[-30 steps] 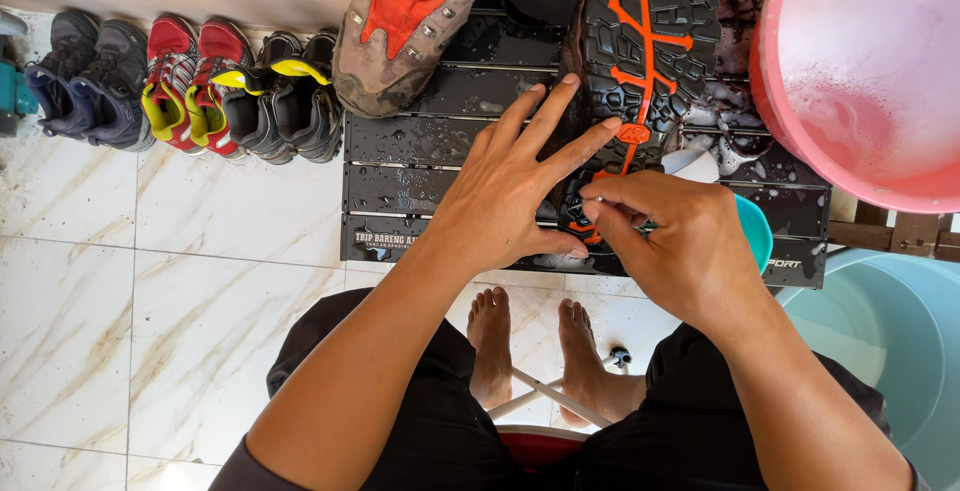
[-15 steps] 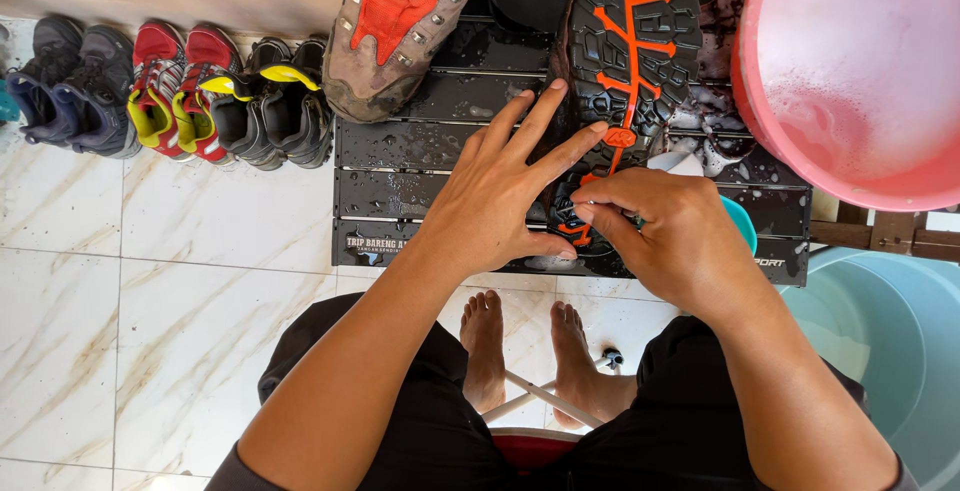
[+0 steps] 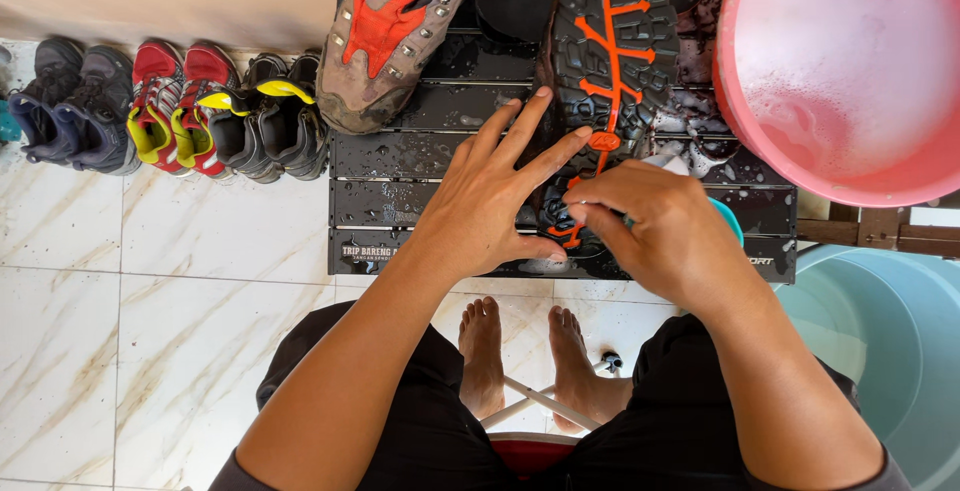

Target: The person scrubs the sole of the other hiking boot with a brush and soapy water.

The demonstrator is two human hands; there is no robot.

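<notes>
Head view, looking straight down. Overturned shoe [image 3: 612, 61], dark sole with orange tread lines up, lies at upper centre of the frame on a wet black slatted table [image 3: 420, 166].

Left hand [image 3: 490, 201]: flat on the shoe's heel end, fingers spread apart, thumb tucked toward the lower edge of the table.

Right hand [image 3: 665, 226]: just right of the left one, fingers curled together over something pressed against the sole; what it grips is hidden, cannot tell.

Surroundings: second shoe [image 3: 395, 31], tan and orange, upright, upper centre-left on the same table. Pink basin [image 3: 850, 166] of soapy water, upper right. Pale blue tub [image 3: 890, 341], lower right. Row of shoes [image 3: 165, 111] on white marble tile floor [image 3: 150, 341], upper left. Bare feet [image 3: 530, 356] at bottom centre.
</notes>
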